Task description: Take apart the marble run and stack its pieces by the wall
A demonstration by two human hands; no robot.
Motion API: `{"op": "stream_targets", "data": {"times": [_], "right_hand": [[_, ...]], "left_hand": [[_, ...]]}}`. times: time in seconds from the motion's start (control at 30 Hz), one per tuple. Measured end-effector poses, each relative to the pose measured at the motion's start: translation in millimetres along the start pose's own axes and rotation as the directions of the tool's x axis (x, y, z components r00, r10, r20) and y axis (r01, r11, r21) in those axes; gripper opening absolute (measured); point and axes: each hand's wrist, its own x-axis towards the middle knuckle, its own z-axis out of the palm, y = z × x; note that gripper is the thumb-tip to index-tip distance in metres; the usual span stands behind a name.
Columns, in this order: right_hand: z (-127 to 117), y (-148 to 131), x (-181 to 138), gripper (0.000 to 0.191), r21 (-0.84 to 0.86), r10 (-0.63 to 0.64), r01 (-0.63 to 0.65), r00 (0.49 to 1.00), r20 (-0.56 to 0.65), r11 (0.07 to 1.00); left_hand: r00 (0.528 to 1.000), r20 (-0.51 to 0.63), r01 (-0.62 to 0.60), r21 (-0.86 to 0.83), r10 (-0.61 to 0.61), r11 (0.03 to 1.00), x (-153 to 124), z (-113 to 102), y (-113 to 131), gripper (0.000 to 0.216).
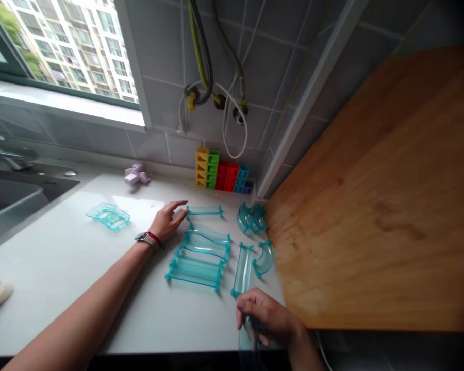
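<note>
Several clear teal track pieces lie on the white countertop [73, 257]. My left hand [168, 220] reaches out flat with its fingers apart, the fingertips touching the end of a short straight track piece [204, 211]. Beside the wrist lie straight and wavy track pieces [199, 255] side by side. My right hand [265, 317], at the counter's front edge, has its fingers closed on a clear teal track piece [247, 337] that hangs past the edge. Just above it lies a long straight piece [243, 268], with a curved piece [265, 257] to the right.
Stacked yellow, green, red and blue blocks [220, 175] stand against the tiled wall. Lilac blocks [136, 174] and a teal double-ring piece [109, 215] lie further left. More teal curves [250, 217] sit by the wooden cabinet side [371, 206]. A sink [11, 198] is at the left.
</note>
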Motion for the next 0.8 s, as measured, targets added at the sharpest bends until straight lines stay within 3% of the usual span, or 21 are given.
{"op": "stream_targets", "data": {"times": [0.07,0.27,0.37,0.47,0.63,0.8], "right_hand": [[-2,1,0,0.058,0.003,0.023,-0.023,1.0,-0.009,1.0],[-5,6,0,0.058,0.03,0.029,-0.028,0.999,-0.036,0.999],[9,11,-5,0.056,0.093,-0.039,0.058,0.981,-0.192,0.994],[30,18,-16,0.043,0.177,-0.107,0.187,0.916,-0.387,0.966],[42,14,-33,0.044,0.301,-0.152,0.338,0.85,-0.505,0.892],[25,-5,-23,0.048,0.407,0.01,0.448,0.662,-0.75,0.796]], "left_hand": [[1.0,-0.001,-0.015,-0.001,0.015,1.0,2,1,-1,0.047],[0.974,-0.031,-0.22,0.061,0.222,0.974,3,4,14,0.036],[0.969,-0.009,-0.246,0.025,0.246,0.969,1,6,17,0.031],[0.971,-0.008,-0.24,0.006,0.24,0.971,2,9,11,0.03],[0.979,-0.098,-0.182,0.003,0.181,0.983,5,9,1,0.029],[0.979,-0.111,-0.17,-0.001,0.169,0.985,4,8,1,0.03]]}}
